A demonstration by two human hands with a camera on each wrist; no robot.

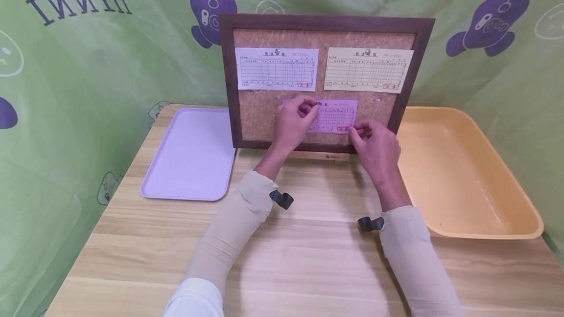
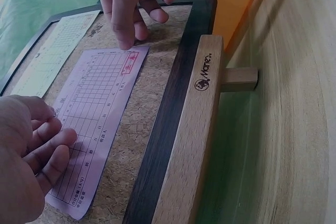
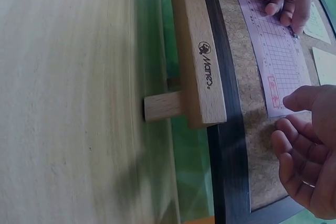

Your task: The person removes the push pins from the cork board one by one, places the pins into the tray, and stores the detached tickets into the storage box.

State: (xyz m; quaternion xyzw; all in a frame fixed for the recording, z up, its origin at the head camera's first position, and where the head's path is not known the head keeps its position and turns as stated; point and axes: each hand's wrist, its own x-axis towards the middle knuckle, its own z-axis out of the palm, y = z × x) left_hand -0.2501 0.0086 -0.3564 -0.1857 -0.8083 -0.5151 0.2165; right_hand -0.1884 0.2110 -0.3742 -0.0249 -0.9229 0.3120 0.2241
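Head | 3 slips, 1 corkboard | left fingers pinching 1 pin | right fingers: unclear

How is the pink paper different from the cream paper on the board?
The pink paper is pinkish-purple; the cream paper is pale yellow.
The pink paper sits lower on the board; the cream paper is higher, at the right.
The left hand partly covers the pink paper; the cream paper is uncovered by hands.
Both have printed grids and red stamps.

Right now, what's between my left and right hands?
The purple receipt, lying against the framed corkboard, shows between the left hand and the right hand in the head view.
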